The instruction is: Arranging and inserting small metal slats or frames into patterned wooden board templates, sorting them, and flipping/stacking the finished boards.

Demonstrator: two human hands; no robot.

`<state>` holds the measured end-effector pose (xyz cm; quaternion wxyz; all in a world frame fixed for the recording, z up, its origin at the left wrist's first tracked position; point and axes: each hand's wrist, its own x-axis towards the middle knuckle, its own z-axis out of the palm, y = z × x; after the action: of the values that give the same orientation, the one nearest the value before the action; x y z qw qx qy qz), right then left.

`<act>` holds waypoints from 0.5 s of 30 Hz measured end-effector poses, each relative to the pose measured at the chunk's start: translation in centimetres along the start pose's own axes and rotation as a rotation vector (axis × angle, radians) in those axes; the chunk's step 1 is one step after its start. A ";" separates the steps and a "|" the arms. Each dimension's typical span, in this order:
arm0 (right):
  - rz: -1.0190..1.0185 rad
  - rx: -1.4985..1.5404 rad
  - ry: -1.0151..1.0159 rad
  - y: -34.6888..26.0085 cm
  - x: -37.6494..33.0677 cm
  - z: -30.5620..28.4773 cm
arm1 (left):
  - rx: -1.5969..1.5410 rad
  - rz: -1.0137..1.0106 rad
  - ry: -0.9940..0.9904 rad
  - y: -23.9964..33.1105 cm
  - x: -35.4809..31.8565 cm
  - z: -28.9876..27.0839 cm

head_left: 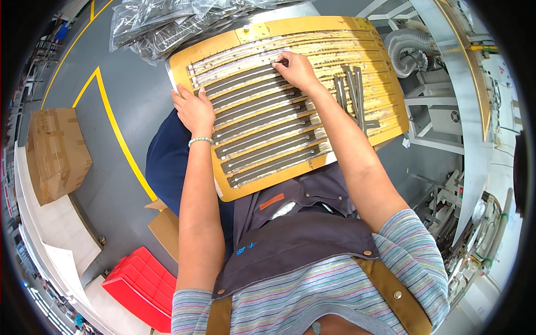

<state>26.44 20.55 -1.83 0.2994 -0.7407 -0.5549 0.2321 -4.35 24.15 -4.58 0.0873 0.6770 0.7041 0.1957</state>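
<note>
A yellow board (254, 192) with long parallel slots lies tilted across my lap. Dark grey strips (262, 121), each with a line along its middle like a zipper, lie side by side in several slots. My right hand (296, 71) pinches the right end of the uppermost dark grey strip (245, 73). At the board's left edge rests my left hand (194, 111), fingers spread and thumb by that strip's left end; whether the thumb presses it I cannot tell. Loose strips (352, 95) are piled on the board's right part, beyond my right forearm.
Clear plastic bags with dark contents (162, 30) lie past the board's far left corner. To the left stand a cardboard box (56, 153) and a red bin (142, 287). A silver flexible duct (410, 50) and a white frame (435, 100) stand at the right.
</note>
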 end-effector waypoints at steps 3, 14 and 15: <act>-0.001 -0.042 0.013 -0.4 -0.1 0.0 | 0.005 0.009 0.010 -0.1 0.0 0.1; -0.049 -0.264 0.047 -0.7 -0.8 0.5 | -0.016 0.013 -0.003 0.8 -0.3 -0.3; -0.051 -0.263 0.045 -1.4 -1.0 0.6 | 0.006 0.016 0.006 0.5 -0.3 -0.4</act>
<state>24.83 19.94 -1.27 0.2177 -0.7641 -0.5925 0.1330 -4.05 23.82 -4.05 0.0814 0.6823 0.6995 0.1965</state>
